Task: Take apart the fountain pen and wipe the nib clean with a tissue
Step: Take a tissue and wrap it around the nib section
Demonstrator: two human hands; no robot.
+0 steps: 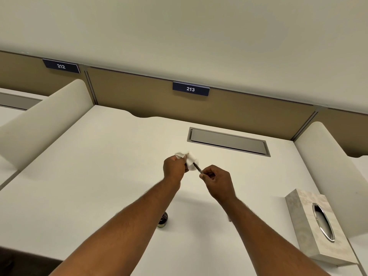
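My left hand (174,166) is closed around a crumpled white tissue (191,161), held above the middle of the white desk (99,166). My right hand (218,181) pinches a thin dark pen section (197,168) by its back end. The front end of that section goes into the tissue, so the nib is hidden. A dark pen part (162,219) with a gold band lies on the desk under my left forearm, mostly covered by the arm.
A pale tissue box (310,226) with an oval metal slot stands at the near right. A grey cable hatch (228,141) is set in the desk behind my hands. White side dividers (45,116) flank the desk, and a tan back panel carries the sign 213 (190,89).
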